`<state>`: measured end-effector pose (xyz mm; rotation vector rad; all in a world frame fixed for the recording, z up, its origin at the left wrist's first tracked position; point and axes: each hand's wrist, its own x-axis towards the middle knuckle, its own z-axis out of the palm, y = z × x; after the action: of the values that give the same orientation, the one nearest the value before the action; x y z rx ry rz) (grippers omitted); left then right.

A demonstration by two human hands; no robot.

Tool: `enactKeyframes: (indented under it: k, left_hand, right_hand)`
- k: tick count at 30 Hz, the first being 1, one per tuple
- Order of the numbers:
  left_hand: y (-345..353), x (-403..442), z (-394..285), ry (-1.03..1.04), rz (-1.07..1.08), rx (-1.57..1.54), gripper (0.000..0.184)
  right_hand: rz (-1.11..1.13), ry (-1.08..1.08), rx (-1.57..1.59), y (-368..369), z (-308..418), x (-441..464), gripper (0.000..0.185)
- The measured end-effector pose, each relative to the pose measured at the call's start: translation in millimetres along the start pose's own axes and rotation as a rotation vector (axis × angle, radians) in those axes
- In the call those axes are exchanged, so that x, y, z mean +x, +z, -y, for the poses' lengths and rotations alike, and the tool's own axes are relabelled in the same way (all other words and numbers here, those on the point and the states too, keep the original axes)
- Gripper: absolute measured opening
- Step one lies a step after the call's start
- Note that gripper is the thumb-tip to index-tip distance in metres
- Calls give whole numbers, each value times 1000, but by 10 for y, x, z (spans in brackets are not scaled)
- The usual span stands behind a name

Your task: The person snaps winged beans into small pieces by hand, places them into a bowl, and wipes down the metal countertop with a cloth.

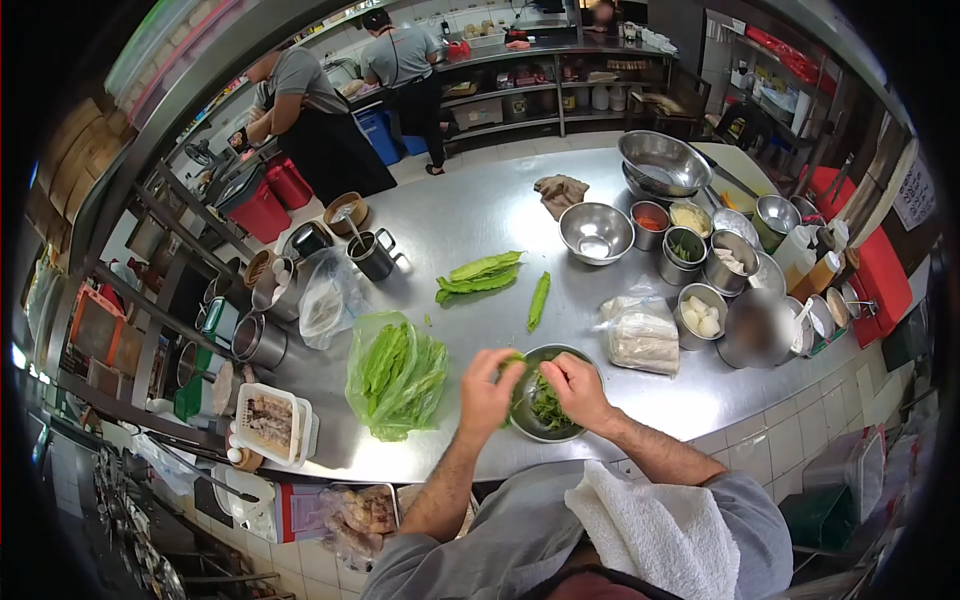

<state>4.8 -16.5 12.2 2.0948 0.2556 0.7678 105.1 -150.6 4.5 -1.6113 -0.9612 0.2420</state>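
Observation:
Both my hands are over a steel bowl [548, 432] that holds chopped green pieces. My left hand [488, 393] is at the bowl's left rim, its fingers pinched round a green bean pod [512, 362]. My right hand [582, 390] is closed at the bowl's right side; what its fingers hold, if anything, is hidden. Beyond the bowl, a single winged green pod [538, 301] lies on the steel table [470, 345], with a small pile of similar pods [480, 277] to its left. A clear plastic bag of green pods [397, 377] rests left of my left hand.
An empty steel bowl [597, 233], a brown cloth [561, 196] and a wrapped white package [642, 336] stand toward the right, near several ingredient containers. At the left are a steel mug [372, 257] and a tub of meat [268, 424]. Two people work at the back.

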Motion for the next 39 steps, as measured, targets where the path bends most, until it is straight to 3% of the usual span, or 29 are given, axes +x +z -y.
enactKeyframes:
  k: [2,3,5,6,8,10,11,12,14,21,23,24,26,27,29,37,39]
  left_hand:
    - [-52,2,197,-227,-275,-481,16]
    - [-95,35,182,-223,-274,-484,16]
    - [-149,64,116,-276,-404,-826,20]
    - [-126,75,115,-276,-402,-827,20]
    - [-40,53,103,-245,-434,-837,18]
    - [35,33,81,-250,-465,-886,17]
    - [60,44,79,-241,-501,-939,17]
    - [62,44,86,-246,-498,-939,17]
    - [55,9,114,-244,-489,-911,16]
    - [25,-68,202,-353,-417,-822,25]
    - [74,-45,43,-91,-525,61,40]
    - [29,-16,-57,-91,-524,61,40]
    - [-65,-35,-221,344,12,741,46]
    - [-41,-81,-151,333,16,739,46]
    - [26,-94,54,215,376,495,37]
    - [-77,-94,71,209,461,423,22]
    - [-84,-88,87,212,462,432,20]
  right_hand:
    - [93,19,-172,-48,-229,-68,18]
    - [193,36,-206,-72,-276,-89,17]
    - [229,-37,-285,-92,-332,-163,23]
    - [268,-114,-361,-105,-311,-167,29]
    - [286,-97,-217,-65,-253,-126,37]
    - [383,2,8,-73,-136,-70,33]
    - [490,161,-20,-123,-33,-29,31]
    - [488,166,-18,-117,-60,-42,31]
    - [360,-13,-149,-104,-136,-83,31]
    - [424,8,-215,-257,-124,-60,27]
    - [413,-4,-260,-262,-145,-44,27]
    - [400,-14,-305,-265,-153,-32,26]
    - [406,-32,-314,-278,-108,-18,25]
    - [415,-65,-330,-287,-92,-8,24]
    - [401,-108,-301,-285,-143,45,23]
    - [556,-95,-147,-319,-50,7,20]
    - [595,-103,-242,-310,-57,0,19]
